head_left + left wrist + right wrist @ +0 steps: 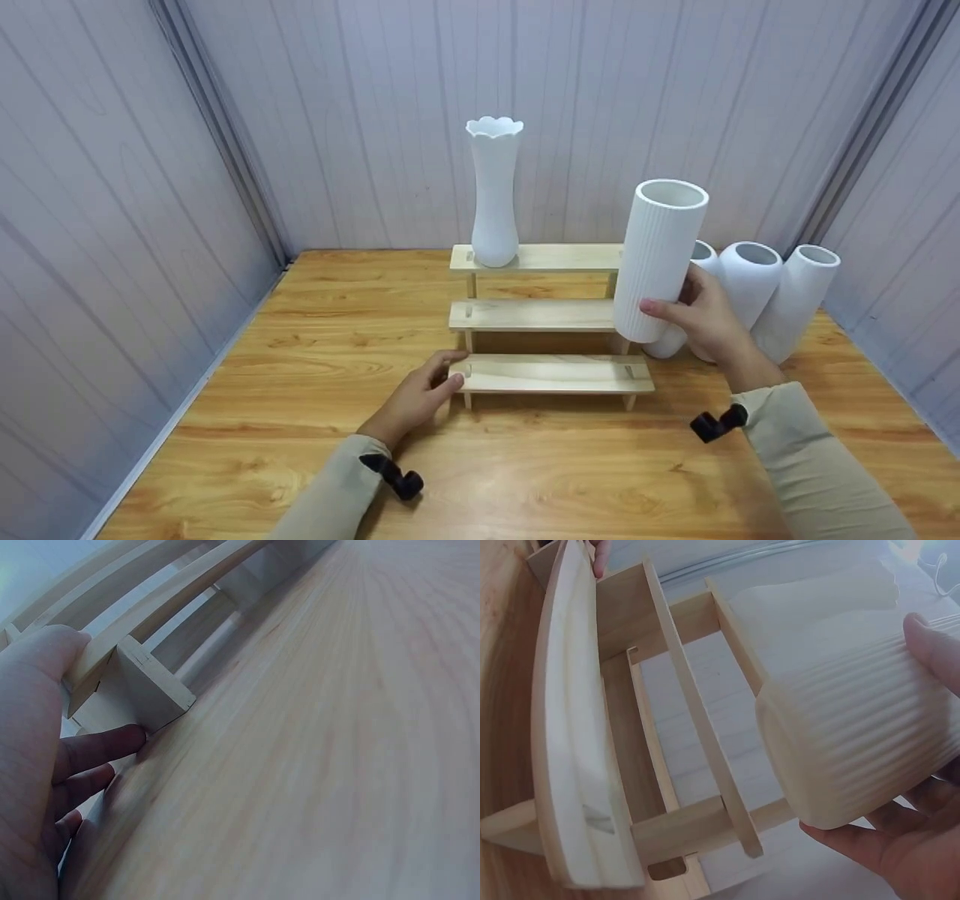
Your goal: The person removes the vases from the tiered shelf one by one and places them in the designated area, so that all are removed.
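Observation:
My right hand (705,315) grips a tall white ribbed cylindrical vase (660,259), thumb on its near side and fingers round its far side. In the head view the vase overlaps the right end of a three-tier wooden display stand (551,373), tilted slightly; its base edge faces the stand in the right wrist view. My left hand (416,394) holds the stand's lower left corner, with the thumb on the lowest board and fingers (105,746) by the side support. A white vase with a scalloped rim (495,195) stands upright on the top tier's left end.
Behind my right hand are more white vases: a rounded one (750,281), a slim tapered one (799,300) and another (664,343) partly hidden by the ribbed vase. Pale panelled walls (375,127) enclose the wooden table (337,337) at the back and sides.

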A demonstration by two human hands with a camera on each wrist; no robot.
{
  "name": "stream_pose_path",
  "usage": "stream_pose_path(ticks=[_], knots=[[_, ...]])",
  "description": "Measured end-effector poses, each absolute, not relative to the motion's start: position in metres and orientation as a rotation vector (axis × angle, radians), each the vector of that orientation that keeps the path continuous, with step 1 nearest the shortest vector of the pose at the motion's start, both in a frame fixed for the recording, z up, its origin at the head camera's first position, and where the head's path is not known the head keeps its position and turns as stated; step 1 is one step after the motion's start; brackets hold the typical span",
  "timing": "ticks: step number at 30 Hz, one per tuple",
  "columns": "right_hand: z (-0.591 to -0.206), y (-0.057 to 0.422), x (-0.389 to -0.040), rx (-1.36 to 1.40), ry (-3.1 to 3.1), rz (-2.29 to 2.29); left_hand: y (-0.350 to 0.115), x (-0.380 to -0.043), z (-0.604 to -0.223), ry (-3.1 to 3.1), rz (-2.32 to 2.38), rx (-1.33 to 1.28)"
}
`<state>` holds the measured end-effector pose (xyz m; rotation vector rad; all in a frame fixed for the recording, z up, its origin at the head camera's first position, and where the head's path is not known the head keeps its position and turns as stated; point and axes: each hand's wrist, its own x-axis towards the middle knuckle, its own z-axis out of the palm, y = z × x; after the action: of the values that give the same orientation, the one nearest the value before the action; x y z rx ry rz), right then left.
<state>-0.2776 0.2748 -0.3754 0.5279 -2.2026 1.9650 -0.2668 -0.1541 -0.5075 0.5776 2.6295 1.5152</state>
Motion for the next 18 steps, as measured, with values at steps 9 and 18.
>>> stream_pose_path(ticks=[9,18], knots=[[-0.387,0.290,-0.268,0.466,-2.256,1.841,-0.155,-0.266,-0.507,2.607,1.556,0.600],[-0.402,0.306,-0.256,0.393,-2.279,1.793,-0.154,-0.266,-0.508,2.625,1.564,0.585]])
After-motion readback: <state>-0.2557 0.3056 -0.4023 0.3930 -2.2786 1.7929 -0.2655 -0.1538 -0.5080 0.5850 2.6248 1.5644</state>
